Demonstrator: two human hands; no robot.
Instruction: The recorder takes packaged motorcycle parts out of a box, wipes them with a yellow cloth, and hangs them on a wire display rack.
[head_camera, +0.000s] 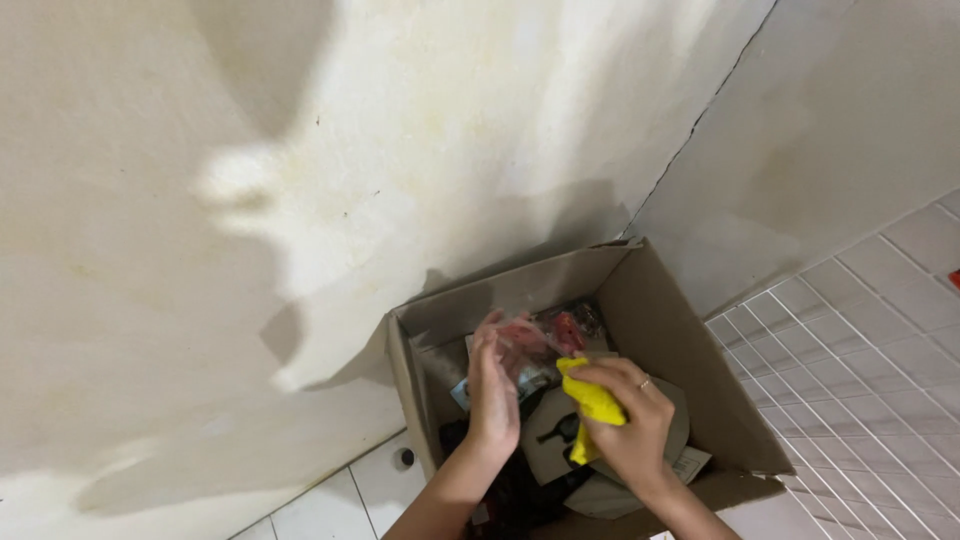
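Note:
An open cardboard box (680, 330) stands on the floor in a wall corner. My left hand (492, 395) reaches into it, fingers up against a clear plastic bag with red and pink contents (545, 340); the grip itself is blurred. My right hand (630, 410), a ring on one finger, is closed around a crumpled yellow cloth (592, 400) held over the box. Beneath the hands lie a beige card or fabric piece with a dark print (560, 440) and dark items.
Cream plaster walls (300, 200) meet in a corner behind the box. White small-tiled floor (860, 350) spreads to the right. Larger white tiles (340, 505) lie at lower left, with a small dark round object (406, 457) beside the box.

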